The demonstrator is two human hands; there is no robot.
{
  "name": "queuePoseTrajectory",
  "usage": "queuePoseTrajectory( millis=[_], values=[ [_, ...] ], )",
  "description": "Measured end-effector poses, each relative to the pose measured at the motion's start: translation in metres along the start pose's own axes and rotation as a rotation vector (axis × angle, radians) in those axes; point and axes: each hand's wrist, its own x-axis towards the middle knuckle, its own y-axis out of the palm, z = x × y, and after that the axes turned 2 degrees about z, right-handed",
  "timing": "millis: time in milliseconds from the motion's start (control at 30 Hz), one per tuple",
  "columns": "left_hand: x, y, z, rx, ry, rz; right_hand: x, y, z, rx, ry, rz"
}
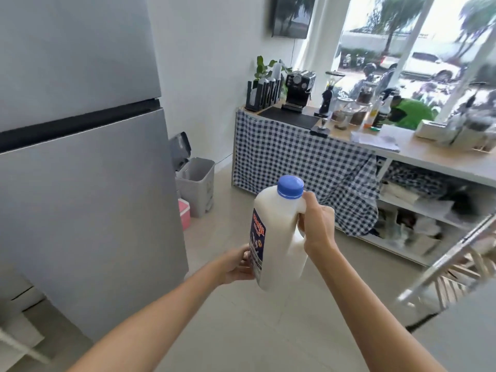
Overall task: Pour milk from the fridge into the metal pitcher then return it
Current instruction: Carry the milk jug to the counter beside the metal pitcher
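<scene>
The milk jug [276, 232] was held in mid-air over open floor [241, 331], to the right of the fridge [80, 183] and clear of it. Its blue cap [290, 186] was on. The jug stood nearly upright, leaning slightly to the left, with its printed label facing the fridge side.

The right hand [318, 226] was closed round the jug's handle at the shoulder, thumb up beside the cap. The left hand [239, 264] cupped the lower left side of the jug near its base, fingers curled against the label; how far they wrapped behind could not be seen.

Both fridge doors were closed, with a dark seam between upper and lower door. The fridge's right front edge ran down to the floor with bare tile beside it.

A grey bin [197, 183], lid raised, stood against the wall just right of the fridge, with a small pink box [184, 217] on the floor touching or nearly touching the fridge's side.

Further right of the fridge, across a wide strip of bare tile, stood a counter [429, 157] draped in front with a blue checked cloth [295, 162]. An espresso machine [299, 87] sat at its far left end. The counter's near edge ran diagonally toward the lower right, with open shelves beneath. The metal pitcher could not be identified.
</scene>
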Motion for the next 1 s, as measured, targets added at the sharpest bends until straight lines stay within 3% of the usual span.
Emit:
queuePoseTrajectory(
  millis=[333,600,1000],
  values=[
    [0.01,0.225,0.017,0.222,-0.031,0.212,-0.041,-0.211,0.035,-0.031,-0.035,-0.335],
    [0.005,0.402,0.074,0.387,-0.071,0.454,-0.116,-0.375,0.052,-0.106,-0.074,-0.626],
    [-0.034,0.58,0.158,0.766,-0.217,0.846,-0.247,-0.509,0.059,-0.03,-0.058,-1.247]
  ],
)
